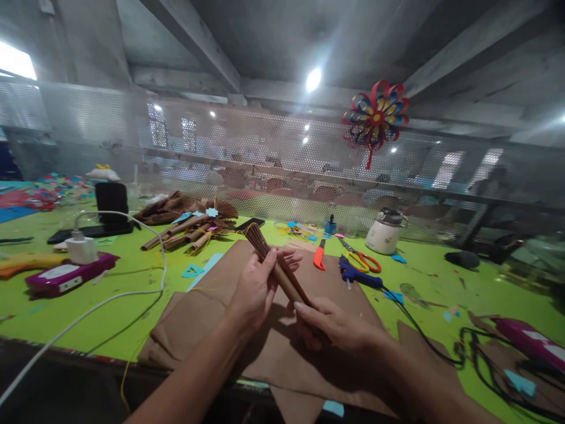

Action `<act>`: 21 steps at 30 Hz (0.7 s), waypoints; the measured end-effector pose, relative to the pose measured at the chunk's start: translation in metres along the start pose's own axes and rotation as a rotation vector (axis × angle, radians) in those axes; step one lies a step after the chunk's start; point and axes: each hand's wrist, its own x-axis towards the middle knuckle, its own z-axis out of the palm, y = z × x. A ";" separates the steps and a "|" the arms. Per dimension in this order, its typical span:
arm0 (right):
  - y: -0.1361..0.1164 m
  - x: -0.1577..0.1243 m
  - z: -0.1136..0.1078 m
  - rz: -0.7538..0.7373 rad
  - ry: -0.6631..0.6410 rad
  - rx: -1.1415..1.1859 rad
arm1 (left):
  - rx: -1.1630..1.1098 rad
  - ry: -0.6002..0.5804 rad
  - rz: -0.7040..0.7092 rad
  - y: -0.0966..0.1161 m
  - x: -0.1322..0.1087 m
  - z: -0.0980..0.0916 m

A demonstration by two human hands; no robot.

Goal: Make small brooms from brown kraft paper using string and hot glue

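A rolled brown paper tube with a pleated paper end [286, 281] is held aslant in front of me, its pleats pointing up and left. My left hand [260, 282] grips its upper part, thumb on top and the other fingers partly behind it. Around the lower end my right hand [320, 323] is closed, thumb along the tube. Below both hands lie large sheets of brown paper [220, 347], overlapping the table's front edge. A blue glue gun [357, 274] rests right of the sheets, beside scissors with orange and yellow handles [364, 261] and an orange-handled cutter [319, 257].
Several similar brown paper rolls [189, 229] are piled at the back left. A white cable [164, 253] loops from a purple power strip [73, 275]. Black cords tangle near another purple strip [529, 341]. A white jar [384, 231] stands by the perforated screen [273, 159].
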 end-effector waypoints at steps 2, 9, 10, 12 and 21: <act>-0.001 0.000 0.001 0.001 0.004 0.030 | -0.010 -0.035 -0.070 0.002 -0.001 -0.001; -0.002 0.003 0.001 0.023 0.042 -0.081 | 0.009 -0.038 -0.173 0.004 0.001 -0.005; -0.001 0.003 0.000 0.028 0.052 -0.051 | 0.008 -0.028 -0.167 0.004 0.001 -0.005; 0.000 0.003 -0.001 0.036 0.076 0.102 | 0.003 -0.010 -0.158 0.004 0.002 -0.005; 0.001 0.001 -0.009 0.110 0.011 0.252 | 0.070 0.037 -0.148 0.002 0.004 -0.007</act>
